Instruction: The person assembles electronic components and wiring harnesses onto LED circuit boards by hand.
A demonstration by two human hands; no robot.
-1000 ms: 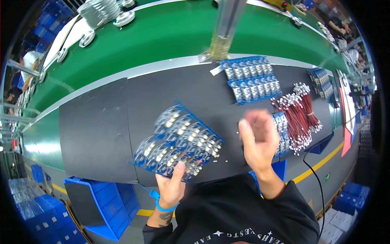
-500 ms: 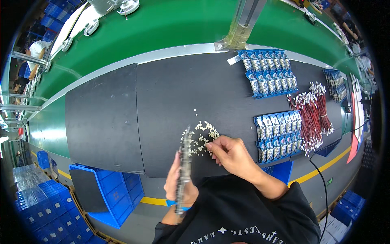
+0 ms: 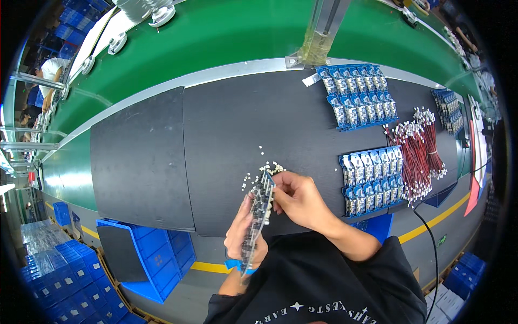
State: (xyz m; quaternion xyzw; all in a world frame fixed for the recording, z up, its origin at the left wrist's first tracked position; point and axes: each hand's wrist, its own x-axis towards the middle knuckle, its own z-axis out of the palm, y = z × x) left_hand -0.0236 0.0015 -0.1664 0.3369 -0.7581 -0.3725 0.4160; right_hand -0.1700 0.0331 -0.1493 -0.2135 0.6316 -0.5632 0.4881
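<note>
My left hand (image 3: 236, 235) is closed around a circuit board panel (image 3: 258, 218), tilted up nearly on edge, its dark component side toward the left. A blue band circles that wrist. My right hand (image 3: 303, 201) is bent in a pinch against the panel's right face, close to its upper end; anything between those fingertips is hidden. Small white connector pieces (image 3: 276, 168) lie scattered on the black mat (image 3: 226, 129) just beyond the panel, which partly covers them.
To the right lie two stacks of blue circuit board panels, a near one (image 3: 372, 181) and a far one (image 3: 359, 100). Beyond them are bundles of red wires (image 3: 413, 156) with white ends. A metal post (image 3: 322, 32) rises at the mat's far edge. A blue crate (image 3: 156, 259) stands below left.
The panel has shifted slightly right and tilted, showing more of its face. My right hand has come from the loose connector pieces up to the panel.
</note>
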